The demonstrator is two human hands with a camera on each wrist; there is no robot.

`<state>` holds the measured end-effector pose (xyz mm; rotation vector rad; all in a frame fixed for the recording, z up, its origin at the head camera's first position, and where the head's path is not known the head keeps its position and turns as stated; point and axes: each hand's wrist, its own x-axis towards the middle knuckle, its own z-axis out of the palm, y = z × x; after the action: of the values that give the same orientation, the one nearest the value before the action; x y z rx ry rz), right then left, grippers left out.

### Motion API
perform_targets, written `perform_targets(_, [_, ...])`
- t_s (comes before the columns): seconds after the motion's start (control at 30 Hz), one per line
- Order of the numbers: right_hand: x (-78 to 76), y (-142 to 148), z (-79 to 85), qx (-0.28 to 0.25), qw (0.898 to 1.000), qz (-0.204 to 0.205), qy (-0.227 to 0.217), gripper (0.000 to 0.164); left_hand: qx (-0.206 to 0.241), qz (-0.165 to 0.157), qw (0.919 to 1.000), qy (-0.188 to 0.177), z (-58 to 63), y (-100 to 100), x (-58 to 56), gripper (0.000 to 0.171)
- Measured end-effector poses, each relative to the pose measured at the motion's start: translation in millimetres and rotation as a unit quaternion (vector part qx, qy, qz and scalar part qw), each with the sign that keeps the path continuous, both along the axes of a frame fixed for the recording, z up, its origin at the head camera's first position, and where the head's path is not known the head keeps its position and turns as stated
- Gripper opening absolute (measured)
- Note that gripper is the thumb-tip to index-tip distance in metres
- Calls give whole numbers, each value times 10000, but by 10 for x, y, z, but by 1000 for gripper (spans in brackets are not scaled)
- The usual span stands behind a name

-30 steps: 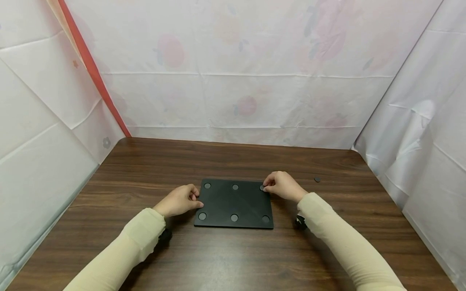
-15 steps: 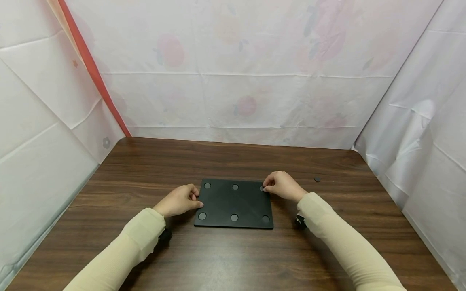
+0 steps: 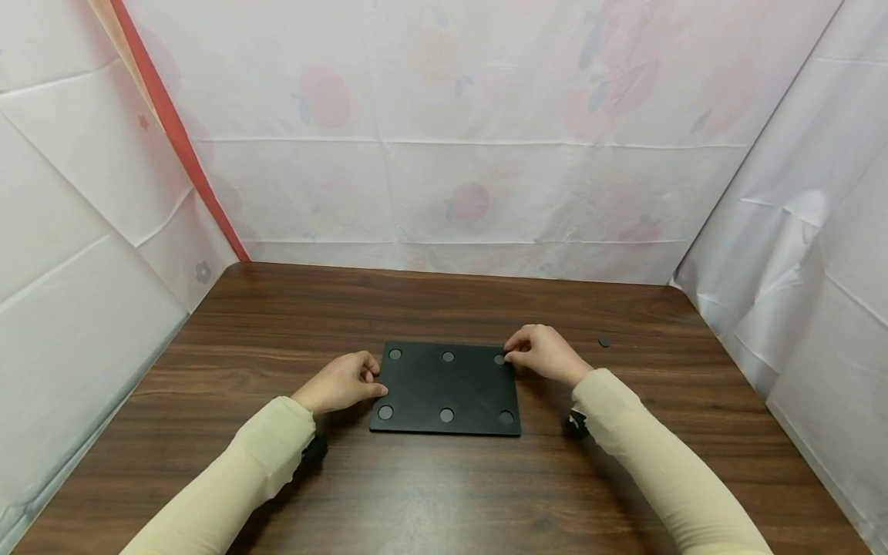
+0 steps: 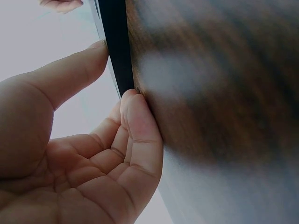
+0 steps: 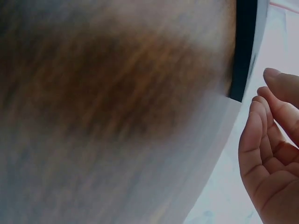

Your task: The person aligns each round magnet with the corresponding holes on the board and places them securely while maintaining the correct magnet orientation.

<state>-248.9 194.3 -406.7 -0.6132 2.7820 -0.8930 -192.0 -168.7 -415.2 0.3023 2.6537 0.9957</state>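
Note:
A thin black rectangular board lies flat on the table, with several dark grey round discs along its far and near edges. My left hand holds the board's left edge; in the left wrist view the thumb touches the upper rim of the board and the curled fingers meet its side near the tabletop. Just off the far right corner disc hovers my right hand. Its fingers are loosely bent, and the right wrist view shows nothing between thumb and fingertips, close to the board's edge.
One loose dark disc lies on the wooden table, right of the board and beyond the right hand. White patterned curtains enclose the back and both sides of the table.
My right hand has lifted slightly away from the far right corner disc, moving a little right, so more of that disc shows. The left hand and the board have stayed put.

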Motion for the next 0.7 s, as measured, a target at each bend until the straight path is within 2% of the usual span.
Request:
perform_targets(0.4, [-5, 164, 158, -356, 9984, -376, 208, 24, 32, -14, 10000, -5, 1, -3, -4, 28])
perform_targets(0.7, [-10, 331, 190, -470, 9964, -681, 183, 34, 32, -19, 10000, -30, -3, -7, -3, 28])
